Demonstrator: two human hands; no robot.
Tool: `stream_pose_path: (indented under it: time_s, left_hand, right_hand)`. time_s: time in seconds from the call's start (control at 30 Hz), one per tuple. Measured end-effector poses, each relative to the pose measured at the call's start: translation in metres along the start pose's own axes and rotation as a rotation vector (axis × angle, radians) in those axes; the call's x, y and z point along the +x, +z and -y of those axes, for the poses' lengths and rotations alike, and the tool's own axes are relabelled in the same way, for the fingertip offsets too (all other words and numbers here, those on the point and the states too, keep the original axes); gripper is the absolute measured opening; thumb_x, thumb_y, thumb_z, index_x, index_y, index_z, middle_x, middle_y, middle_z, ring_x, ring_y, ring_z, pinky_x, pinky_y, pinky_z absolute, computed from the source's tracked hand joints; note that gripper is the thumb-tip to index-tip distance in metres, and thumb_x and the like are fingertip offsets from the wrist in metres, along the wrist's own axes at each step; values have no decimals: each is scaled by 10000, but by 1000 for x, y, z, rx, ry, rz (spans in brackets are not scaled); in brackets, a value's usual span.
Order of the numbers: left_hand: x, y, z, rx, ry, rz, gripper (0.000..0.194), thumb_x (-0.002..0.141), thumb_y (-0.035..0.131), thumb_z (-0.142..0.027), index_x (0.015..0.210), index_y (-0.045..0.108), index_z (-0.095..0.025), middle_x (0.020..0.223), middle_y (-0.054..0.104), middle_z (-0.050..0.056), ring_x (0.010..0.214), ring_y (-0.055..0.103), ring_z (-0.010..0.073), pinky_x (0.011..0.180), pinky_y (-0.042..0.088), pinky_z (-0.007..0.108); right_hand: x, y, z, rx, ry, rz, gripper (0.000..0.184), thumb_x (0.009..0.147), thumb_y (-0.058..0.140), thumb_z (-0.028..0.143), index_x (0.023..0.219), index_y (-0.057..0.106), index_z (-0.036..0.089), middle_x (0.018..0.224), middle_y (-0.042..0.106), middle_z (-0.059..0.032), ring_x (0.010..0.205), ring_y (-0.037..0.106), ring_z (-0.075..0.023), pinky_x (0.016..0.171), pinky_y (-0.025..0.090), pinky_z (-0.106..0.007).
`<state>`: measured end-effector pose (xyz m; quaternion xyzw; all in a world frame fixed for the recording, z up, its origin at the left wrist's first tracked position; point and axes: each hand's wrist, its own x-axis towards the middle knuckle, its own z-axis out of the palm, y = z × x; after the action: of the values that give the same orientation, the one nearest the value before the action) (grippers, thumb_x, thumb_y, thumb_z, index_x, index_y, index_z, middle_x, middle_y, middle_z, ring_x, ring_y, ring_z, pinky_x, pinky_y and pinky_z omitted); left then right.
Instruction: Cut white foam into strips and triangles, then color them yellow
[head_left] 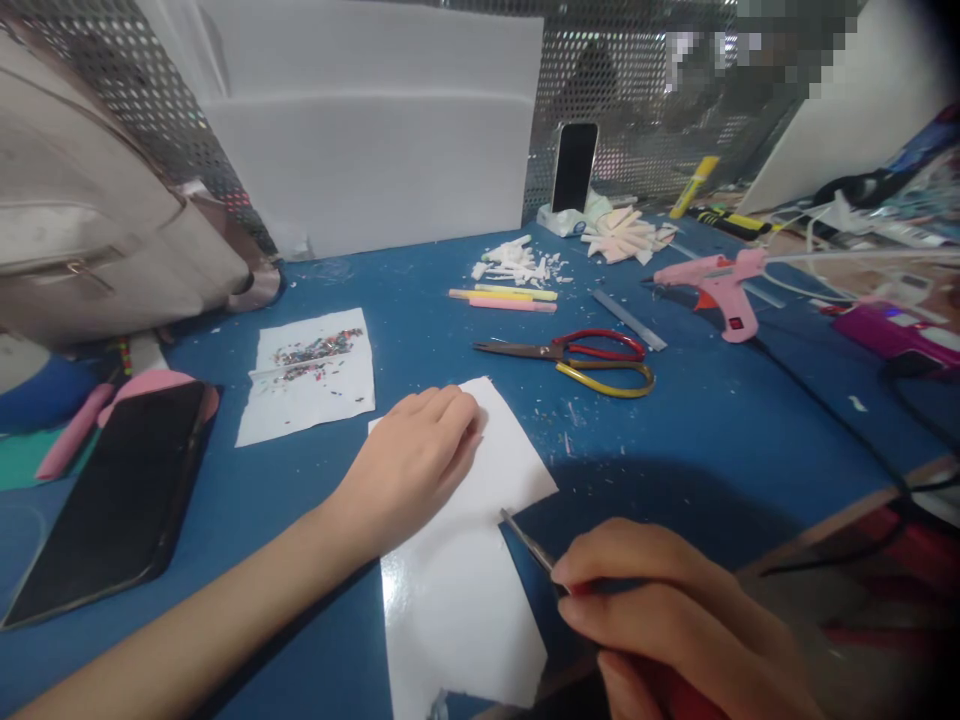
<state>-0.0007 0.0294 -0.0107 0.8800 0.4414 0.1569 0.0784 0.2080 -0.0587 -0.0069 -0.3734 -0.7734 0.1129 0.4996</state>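
My left hand rests on a white glossy card, pressing it to the blue table; its fingers are curled and their tips hidden. My right hand grips a slim metal-bladed tool with some red at the grip. Most of its handle is hidden by the fingers, so its exact kind does not show. The blade's tip touches the card's right edge, at the inner corner of a step in its outline. Beyond both hands, scissors with red and yellow handles lie with their blades together.
A paper with small coloured bits and a black phone lie to the left. Farther back are coloured sticks, white scraps and a standing phone. A pink glue gun with its cable is at right; a bag stands far left.
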Motion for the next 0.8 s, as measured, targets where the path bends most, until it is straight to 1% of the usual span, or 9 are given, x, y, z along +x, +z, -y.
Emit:
stream_pose_path:
  time_s: [0.07,0.1,0.13,0.27,0.33,0.5,0.7,0.8]
  left_hand:
    - [0,0,0,0,2,-4,125,979,357,-184,885,440,-192,864,528,14,773,459,158,706,373,334]
    - [0,0,0,0,3,-8,126,978,358,-184,884,442,-192,863,530,14,771,460,157,706,375,334]
    - [0,0,0,0,4,-10,128,976,358,-182,881,443,-192,860,531,14,766,461,156,704,376,334]
    - [1,-1,-1,-1,6,-11,140,975,353,-179,869,444,-191,850,533,15,755,463,155,691,375,328]
    - [1,-1,-2,-2,6,-9,137,974,354,-181,870,444,-191,848,533,15,758,466,157,693,377,328]
    - [1,-1,-2,0,7,-5,137,973,350,-174,879,449,-190,855,533,17,764,472,159,704,382,331]
    - [1,-1,-2,-5,9,-7,143,969,346,-165,871,447,-191,854,535,17,758,471,157,695,383,327]
    - [1,-2,-3,-9,5,-7,150,972,345,-169,861,442,-191,845,531,14,750,463,155,690,378,330]
  right_hand:
    - [0,4,-4,4,-116,20,149,763,507,99,850,593,184,818,664,-40,654,630,-142,554,528,-263]
    - [0,5,-5,8,-157,38,134,764,514,108,847,590,181,817,663,-40,657,634,-139,546,530,-251]
    - [1,6,-5,6,-168,55,124,765,521,110,844,587,180,817,662,-38,661,637,-137,548,532,-245]
    - [-1,6,2,-18,-37,69,147,767,522,66,832,573,187,811,654,-20,662,631,-132,613,537,-253]
    - [-1,5,5,-24,-3,73,153,766,521,49,814,564,187,812,654,-17,650,622,-128,612,531,-256]
    - [0,8,3,-44,-117,111,146,756,524,39,751,544,184,739,645,-20,622,625,-131,577,537,-248]
    - [2,13,4,-82,-105,65,189,743,519,6,731,547,192,710,631,-28,635,645,-153,566,543,-254]
    - [2,14,5,-118,-144,64,216,745,518,-10,693,536,199,690,616,-15,595,616,-144,546,534,-256]
